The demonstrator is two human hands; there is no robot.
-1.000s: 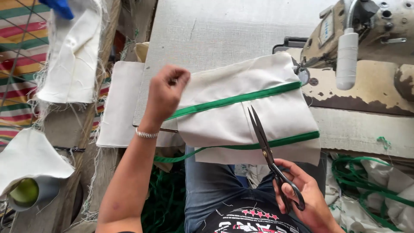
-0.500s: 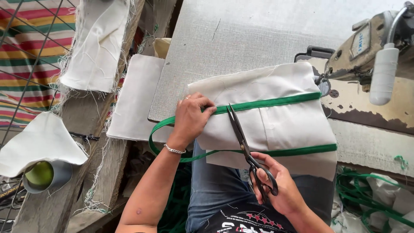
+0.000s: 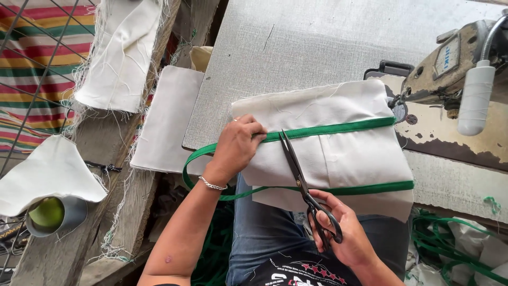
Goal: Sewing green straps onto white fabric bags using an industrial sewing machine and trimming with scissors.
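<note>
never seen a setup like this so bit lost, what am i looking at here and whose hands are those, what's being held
This is one picture from a camera worn on a person's head, looking down at their own two bare hands and lap. The left hand presses on a folded piece of cream cloth with green strap sewn along it, lying at the edge of a grey table. The right hand holds black scissors by the handles, blades resting closed on the cloth beside the upper strap. At the right stands an old sewing machine. More cream cloth pieces lie to the left.
</note>
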